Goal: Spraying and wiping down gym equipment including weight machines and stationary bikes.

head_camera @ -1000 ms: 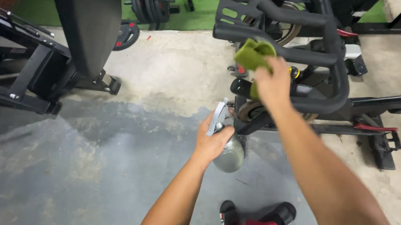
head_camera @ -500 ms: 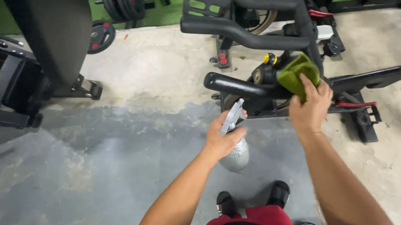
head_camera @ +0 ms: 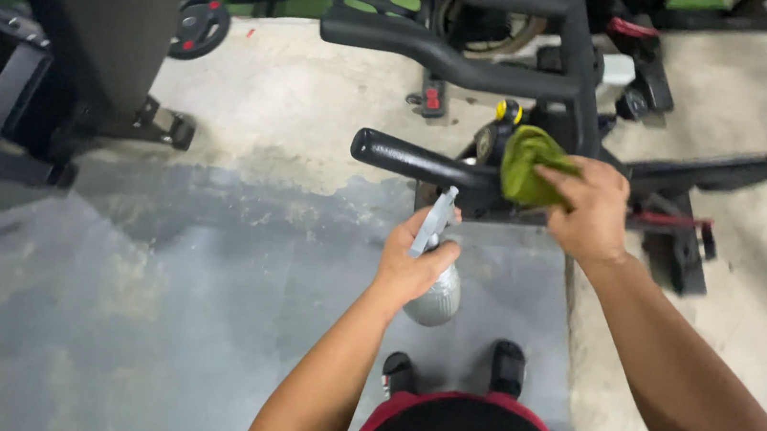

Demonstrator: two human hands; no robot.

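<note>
- We see the right hand (head_camera: 588,213) closed on a green cloth (head_camera: 526,164), pressing it against the black bar (head_camera: 409,159) of an exercise bike (head_camera: 564,63), at the end where the bar joins the frame.
- The left hand (head_camera: 409,265) is wrapped around the neck of a grey spray bottle (head_camera: 433,284), whose nozzle points up toward the bar; bottle and bar are near each other, though we cannot tell if they touch.
- The cloth sits just beside a small yellow knob (head_camera: 509,110) on the bike's post.
- Open floor (head_camera: 151,314) lies to the left of our arms, worn grey paint over pale concrete; to the right the bike's base rails (head_camera: 697,169) hem in the space.
- A black padded bench (head_camera: 89,9) on a steel frame stands well apart at the upper left, with weight plates (head_camera: 195,26) behind it near green turf.
- The cloth looks soft and bunched, the bar smooth and rounded, the bottle bulbous and matte.
- Our black shoes (head_camera: 452,373) stand on the grey patch below the bottle.
</note>
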